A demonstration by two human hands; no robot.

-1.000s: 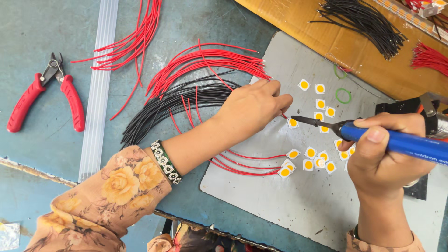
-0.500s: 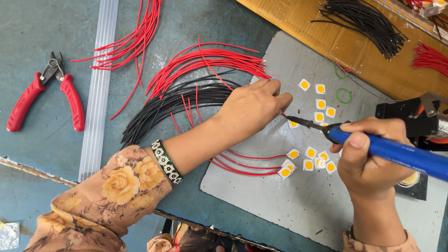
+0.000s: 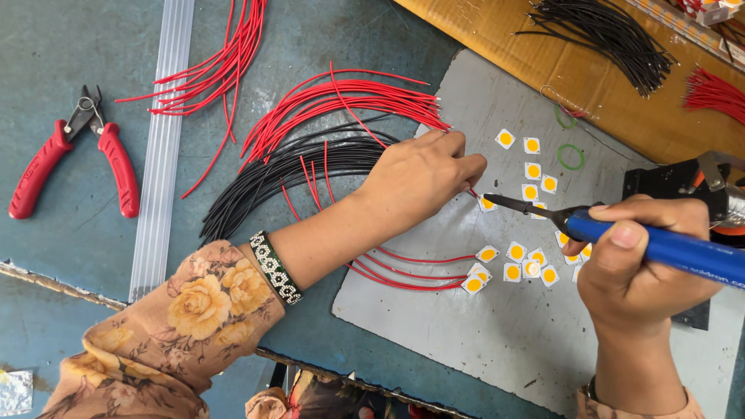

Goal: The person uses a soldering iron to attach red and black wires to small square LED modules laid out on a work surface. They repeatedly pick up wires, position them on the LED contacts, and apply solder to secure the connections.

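In the head view, everything lay around a grey work mat [image 3: 497, 341] on the blue-green bench. The left hand [image 3: 419, 180] rested at the mat's upper left edge, fingers curled and pinching a red wire [image 3: 472, 192] down against a small square chip with a yellow centre [image 3: 487, 204]. The right hand [image 3: 632, 264], over the mat's right side, was clenched around a blue-handled soldering iron [image 3: 667, 247], whose dark tip touched that same chip. More yellow-centred chips [image 3: 531, 167] were scattered across the mat's upper middle, and some near its centre already carried curved red leads [image 3: 403, 271] running back under the left wrist. Bundles of black wires [image 3: 279, 174] and red wires [image 3: 341, 97] fanned out just left of the mat. Further left of the mat lay a clear plastic strip [image 3: 159, 155] and red-handled pliers [image 3: 74, 155]. A black stand [image 3: 667, 182] sat at the mat's right edge, behind the right hand. Beyond the mat's top, a cardboard sheet [image 3: 497, 31] held more black wires [image 3: 613, 35].
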